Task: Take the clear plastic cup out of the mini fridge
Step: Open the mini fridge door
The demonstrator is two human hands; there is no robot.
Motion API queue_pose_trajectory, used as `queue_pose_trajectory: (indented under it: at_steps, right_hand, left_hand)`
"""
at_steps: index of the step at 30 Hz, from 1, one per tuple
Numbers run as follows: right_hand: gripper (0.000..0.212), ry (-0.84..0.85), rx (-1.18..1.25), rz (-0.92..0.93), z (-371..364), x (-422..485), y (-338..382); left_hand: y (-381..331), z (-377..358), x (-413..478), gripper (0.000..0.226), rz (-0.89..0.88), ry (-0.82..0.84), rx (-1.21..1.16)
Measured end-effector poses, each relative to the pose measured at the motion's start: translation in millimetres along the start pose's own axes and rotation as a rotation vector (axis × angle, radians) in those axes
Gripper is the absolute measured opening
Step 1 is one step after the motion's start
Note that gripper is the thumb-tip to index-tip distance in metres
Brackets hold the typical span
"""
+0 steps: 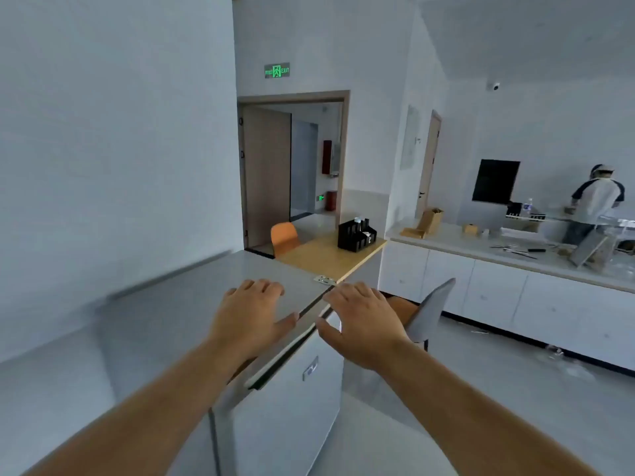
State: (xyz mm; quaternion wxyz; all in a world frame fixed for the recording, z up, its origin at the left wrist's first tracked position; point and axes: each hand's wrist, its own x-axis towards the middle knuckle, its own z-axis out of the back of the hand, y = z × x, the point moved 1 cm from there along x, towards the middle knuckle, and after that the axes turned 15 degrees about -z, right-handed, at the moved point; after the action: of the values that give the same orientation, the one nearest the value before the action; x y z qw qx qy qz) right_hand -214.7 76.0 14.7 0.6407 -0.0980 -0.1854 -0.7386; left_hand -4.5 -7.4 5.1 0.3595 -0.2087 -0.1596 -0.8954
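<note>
The grey mini fridge (165, 314) stands in front of me at the lower left, seen from above. Its door (288, 403) faces right and looks shut or only slightly ajar, with a dark gap along its top edge. My left hand (251, 314) rests flat on the fridge top, fingers spread. Just to the right, my right hand (360, 321) hovers at the door's top edge, fingers apart, holding nothing. The clear plastic cup is not visible.
A wooden table (330, 257) with a black organiser (355, 235) and an orange chair (283, 237) stands behind the fridge. A grey chair (431, 312) is just right of the door. A long white counter (515, 273) runs along the right, with a person (592, 206) at its far end.
</note>
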Motion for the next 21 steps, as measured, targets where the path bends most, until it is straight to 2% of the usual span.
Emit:
queue_pose_trajectory:
  at_steps: [5,10,12,17,21]
  right_hand:
    - [0.065,0.097,0.018,0.101,-46.5,-9.6,41.4]
    - [0.048,0.143,0.093,0.214,-80.4,-23.2,66.0]
    - [0.042,0.138,0.177,0.196,-92.1,-30.1,71.6]
    - [0.022,0.029,0.310,0.103,-110.7,-41.6,75.5]
    - [0.031,0.043,0.303,0.103,-114.3,-41.8,73.8]
  left_hand:
    - [28.6,-26.4,-24.9,0.066,0.065,0.066,-0.020]
    - [39.6,-55.1,-44.2,0.056,0.153,0.124,-0.175]
    - [42.0,-61.1,-47.2,0.053,0.218,0.087,-0.263]
    - [44.0,-65.1,-47.0,0.051,0.218,0.043,-0.232]
    - [44.9,-65.3,-46.7,0.051,0.219,0.051,-0.243]
